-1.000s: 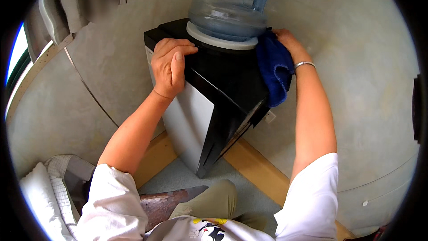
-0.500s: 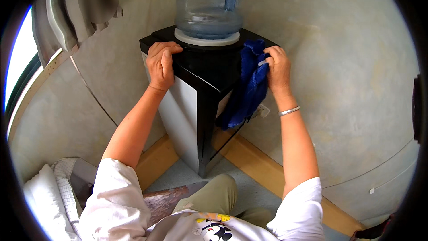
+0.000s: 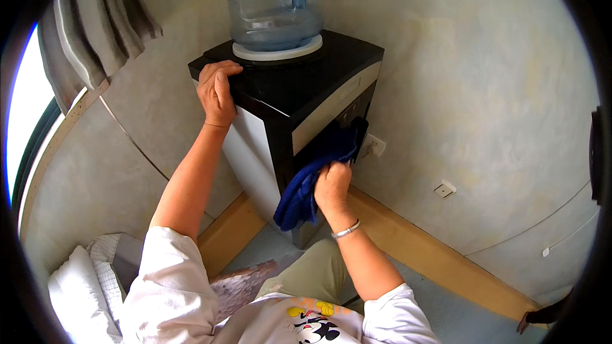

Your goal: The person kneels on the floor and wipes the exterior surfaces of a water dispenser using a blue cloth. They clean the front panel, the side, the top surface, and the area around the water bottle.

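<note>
A black and silver water dispenser (image 3: 255, 140) stands in the corner, with a clear bluish water bottle (image 3: 274, 22) upright on a white ring on its top. My left hand (image 3: 217, 95) holds the dispenser's left top edge, fingers curled over onto the black surface. Lower down, at the dispenser's front, my right hand (image 3: 333, 188) is closed on a dark blue cloth (image 3: 306, 185). Part of the cloth lies against the recess below the silver front panel (image 3: 338, 99); the rest hangs down past my hand. My right fingertips are hidden in its folds.
Behind the dispenser a wall socket (image 3: 373, 146) has a plug in it; another wall plate (image 3: 445, 188) is farther right. A striped curtain (image 3: 95, 19) hangs at the left by the window. White bedding (image 3: 80, 286) lies at lower left. Yellow-brown skirting (image 3: 408, 242) runs along the wall.
My right hand has brought the blue cloth from the dispenser's top right edge down and left to its front. My left hand keeps its hold. The view has shifted slightly right.
</note>
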Motion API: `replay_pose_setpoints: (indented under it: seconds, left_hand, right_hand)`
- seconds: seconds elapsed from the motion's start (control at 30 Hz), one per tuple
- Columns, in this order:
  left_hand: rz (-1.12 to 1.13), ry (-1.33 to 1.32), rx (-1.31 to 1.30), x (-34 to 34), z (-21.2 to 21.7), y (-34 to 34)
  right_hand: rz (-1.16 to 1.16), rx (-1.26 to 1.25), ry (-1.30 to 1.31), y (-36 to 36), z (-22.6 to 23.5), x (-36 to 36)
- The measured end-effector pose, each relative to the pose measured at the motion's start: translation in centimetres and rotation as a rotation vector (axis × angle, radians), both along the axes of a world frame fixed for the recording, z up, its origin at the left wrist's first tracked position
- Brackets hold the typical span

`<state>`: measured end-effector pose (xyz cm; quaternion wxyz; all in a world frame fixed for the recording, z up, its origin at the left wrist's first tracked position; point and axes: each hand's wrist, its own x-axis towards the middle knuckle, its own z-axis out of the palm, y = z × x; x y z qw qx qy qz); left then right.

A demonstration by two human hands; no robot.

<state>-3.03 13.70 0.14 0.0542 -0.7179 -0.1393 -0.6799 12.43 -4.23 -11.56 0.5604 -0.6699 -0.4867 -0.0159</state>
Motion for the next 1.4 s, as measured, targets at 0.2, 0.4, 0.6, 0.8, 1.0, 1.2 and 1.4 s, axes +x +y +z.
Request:
replay_pose_setpoints:
  seconds: [0.2, 0.4, 0.6, 0.8, 1.0, 1.2, 1.4]
  left_hand:
    - [-0.001, -0.003, 0.0, 0.0, 0.1, -0.1]
    - [-0.009, -0.002, 0.003, 0.3, -0.1, 0.0]
    - [-0.022, -0.016, 0.0, 0.2, -0.3, 0.2]
    - [0.002, -0.011, -0.014, 0.4, -0.4, 0.1]
    - [-0.011, -0.016, -0.018, 0.3, -0.5, 0.1]
    - [-0.016, -0.045, -0.028, 0.3, -0.7, 0.2]
    - [-0.011, 0.005, -0.032, 0.1, -0.9, 0.5]
  right_hand:
    - [0.288, -0.021, 0.561, -1.5, -0.9, -2.7]
    - [0.243, 0.164, 0.229, -0.3, -3.9, -5.1]
    - [0.107, 0.382, 0.431, 3.2, -5.4, -3.8]
    - [-0.012, 0.09, 0.599, 6.0, -5.0, 3.9]
    - [-0.021, 0.048, 0.49, 5.5, -7.6, 2.8]
    - [0.158, 0.144, 0.339, 0.3, -9.8, -3.9]
    - [0.185, 0.265, 0.114, 0.5, -6.3, -2.4]
